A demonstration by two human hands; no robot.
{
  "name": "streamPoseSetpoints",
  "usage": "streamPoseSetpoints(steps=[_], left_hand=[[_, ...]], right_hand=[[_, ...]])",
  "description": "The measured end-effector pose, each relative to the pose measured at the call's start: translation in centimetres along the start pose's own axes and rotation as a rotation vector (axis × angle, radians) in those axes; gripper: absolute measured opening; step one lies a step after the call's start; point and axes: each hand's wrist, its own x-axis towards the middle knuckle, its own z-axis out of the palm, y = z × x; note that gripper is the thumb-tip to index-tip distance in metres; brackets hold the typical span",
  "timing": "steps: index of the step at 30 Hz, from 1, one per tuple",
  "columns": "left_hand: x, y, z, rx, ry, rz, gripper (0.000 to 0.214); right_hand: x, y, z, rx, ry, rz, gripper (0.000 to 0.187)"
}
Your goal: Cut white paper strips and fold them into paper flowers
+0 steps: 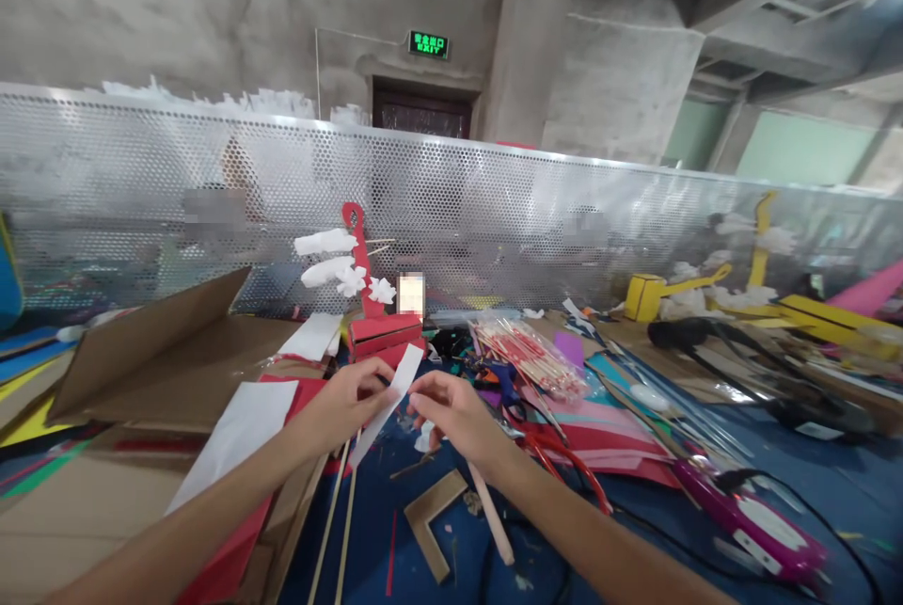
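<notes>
On the left is an open cardboard piece (pixel 148 356); nearer, a white sheet (pixel 236 431) lies partly over red paper (pixel 226 558). The left hand (pixel 351 401) pinches a white strip (pixel 405 372) above the blue table (pixel 372 530), before a red box (pixel 385 337). The right hand (pixel 457 409) is just beside the strip, fingers bent; whether they hold something, I cannot tell. Farther right lies a purple tool (pixel 748 516).

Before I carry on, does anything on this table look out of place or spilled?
Nothing looks clearly spilled. What looks untidy is the blue tabletop near your right hand: an L-shaped cardboard piece, a thin red strip and small scraps lie loose there, seemingly leftovers.
</notes>
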Motion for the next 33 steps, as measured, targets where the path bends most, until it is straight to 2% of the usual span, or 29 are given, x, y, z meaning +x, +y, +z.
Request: streamPoseSetpoints(steps=[7, 14, 18, 23, 29, 33], left_hand=[[0.2, -2.1, 1.1, -0.065, -0.019, -0.002, 0.028], [0.2, -3.0, 2.6, -0.161, 0.018, -0.043, 0.032], [0.1, -2.5, 2.7, -0.218, -0.005, -0.045, 0.032], [0.0, -1.1, 2.1, -0.321, -0.035, -0.042, 0.038], [-0.3, 0.0, 2.0, -0.216, 0.030, -0.078, 0.033], [-0.4, 0.0, 2.3, -0.178, 0.043, -0.059, 0.032]], right_hand=[[0.2, 1.8, 1.3, 0.058, 0.068, -0.058, 0.020], [-0.8, 1.8, 0.5, 0.046, 0.022, -0.082, 0.021], [-0.6, 1.8, 0.2, 0.044, 0.030, -0.100, 0.018], [-0.4, 1.5, -0.5, 0.121, 0.023, -0.076, 0.024], [-0.8, 0.7, -1.1, 0.068, -0.080, -0.035, 0.026], [-1.0, 0.4, -0.9, -0.002, -0.061, -0.078, 0.023]])
